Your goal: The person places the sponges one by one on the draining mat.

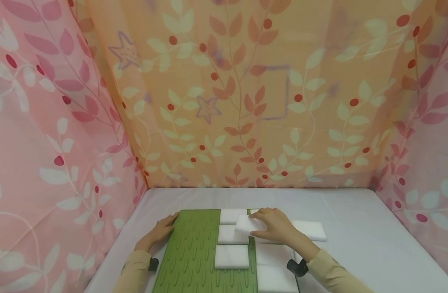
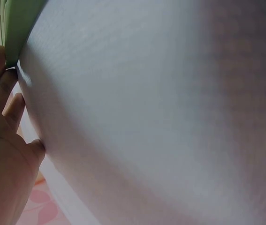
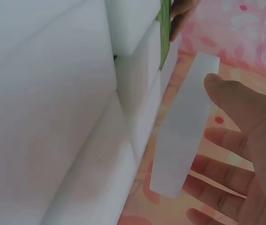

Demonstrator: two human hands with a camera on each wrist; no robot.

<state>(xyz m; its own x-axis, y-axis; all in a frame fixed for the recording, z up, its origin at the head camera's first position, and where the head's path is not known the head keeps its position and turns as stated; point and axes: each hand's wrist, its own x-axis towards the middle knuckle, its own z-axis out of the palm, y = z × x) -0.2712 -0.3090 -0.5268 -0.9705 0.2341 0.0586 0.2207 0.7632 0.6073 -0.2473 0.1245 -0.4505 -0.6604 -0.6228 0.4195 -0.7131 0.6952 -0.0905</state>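
Note:
White rectangular foam blocks lie in rows on a green textured mat. My right hand pinches one white foam block by its end, thumb on one side and fingers on the other. In the right wrist view this block is seen edge-on beside the other blocks, and in the head view it overlaps a block near the mat's far side. My left hand rests at the mat's far left corner. In the left wrist view its fingertips touch the mat's edge and the white surface beside it.
A nearer foam block sits mid-mat, and larger white blocks line its right side. Another block lies right of my right hand. The white table is enclosed by leaf-patterned curtains at the back and both sides.

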